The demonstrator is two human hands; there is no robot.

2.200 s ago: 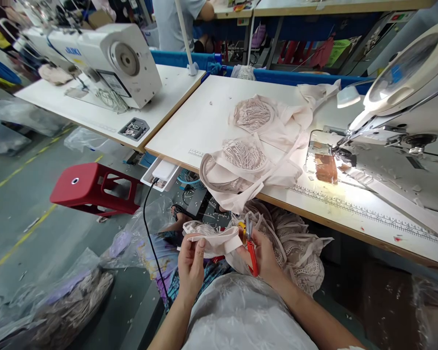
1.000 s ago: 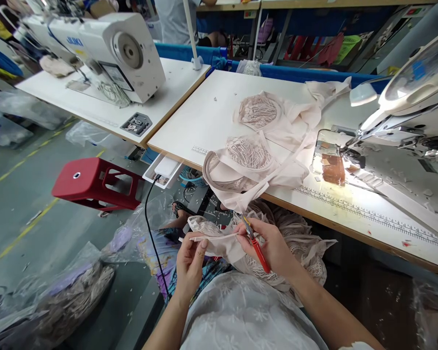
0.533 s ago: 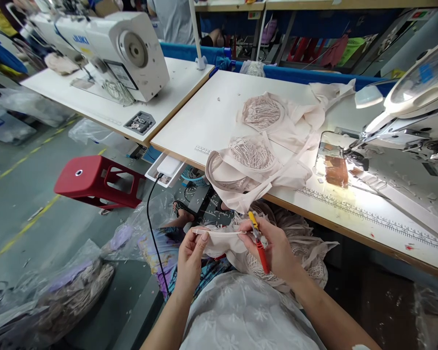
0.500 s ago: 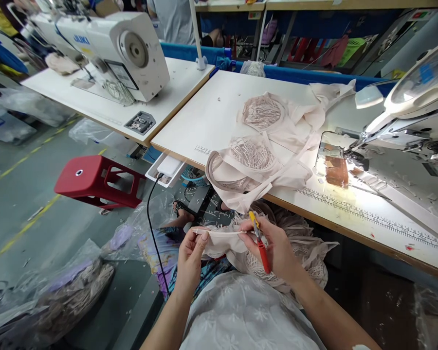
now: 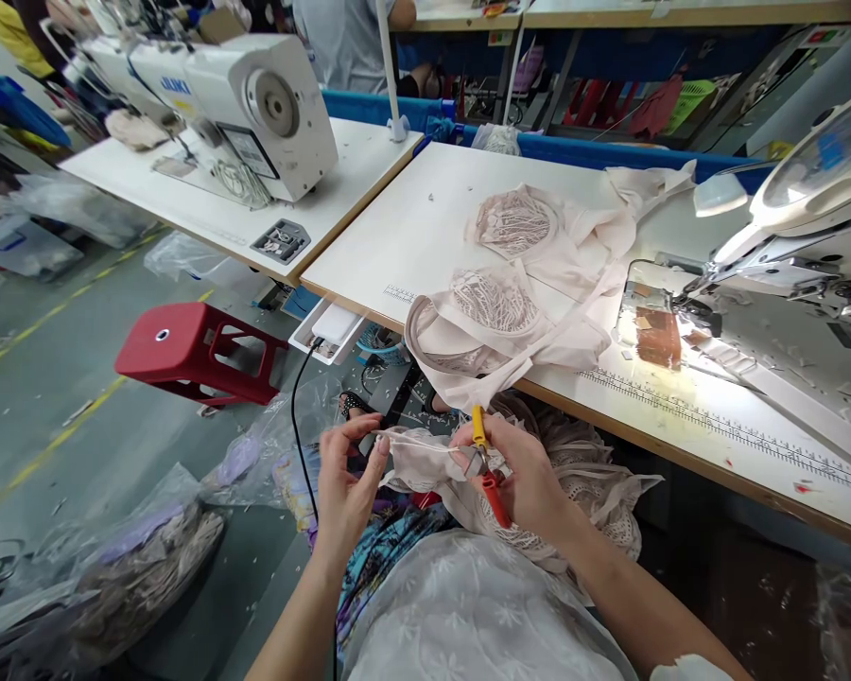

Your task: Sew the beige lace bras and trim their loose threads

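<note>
Above my lap, a pale pink bra (image 5: 422, 459) stretches between my two hands. My left hand (image 5: 347, 482) pinches its left end between thumb and fingers. My right hand (image 5: 529, 478) grips the bra's other end with its fingertips. The same hand also holds a pair of thread snips (image 5: 494, 497) with red and yellow handles, lying across the palm with the metal part by the fabric. More pale pink lace bras (image 5: 596, 482) are heaped on my lap, partly behind my right hand. Another bra (image 5: 493, 303) hangs over the table's front edge.
A lit sewing machine (image 5: 787, 255) stands at the right of the white table (image 5: 375, 236). Another sewing machine (image 5: 255, 104) is on the left table. A red stool (image 5: 184, 345), a black cable (image 5: 295, 416) and plastic bags (image 5: 148, 558) are to the left.
My left hand has slid left and slightly up along the bra to its end. The snips have turned in my right hand, and the view has shifted slightly.
</note>
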